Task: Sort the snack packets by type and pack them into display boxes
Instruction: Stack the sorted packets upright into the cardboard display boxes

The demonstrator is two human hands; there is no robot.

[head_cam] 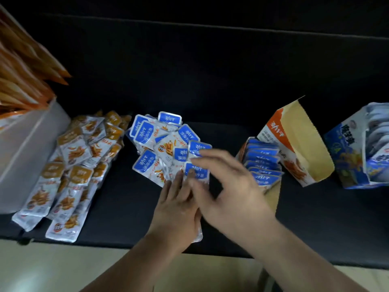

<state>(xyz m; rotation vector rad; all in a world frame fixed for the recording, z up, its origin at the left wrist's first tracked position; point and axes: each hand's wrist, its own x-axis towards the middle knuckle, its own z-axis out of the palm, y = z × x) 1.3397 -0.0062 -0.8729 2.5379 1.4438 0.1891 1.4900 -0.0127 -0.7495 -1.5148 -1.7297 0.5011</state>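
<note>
A loose pile of blue-topped snack packets [162, 142] lies in the middle of the black table. My left hand [176, 207] grips a stack of these blue packets [196, 171] from below, and the stack's lower end shows under the palm. My right hand [223, 186] is over the same stack, its fingers curled and its fingertips on the top packet. To the right stands an open orange-and-white display box [294, 144] with a row of several blue packets [263, 165] standing in it. A heap of orange-topped packets [80, 165] lies at the left.
A blue display box [349, 152] filled with packets stands at the far right. At the far left stands a white box [27, 144] with orange packets sticking out of it. The table's front edge [105, 243] runs just below the piles, with pale floor beneath.
</note>
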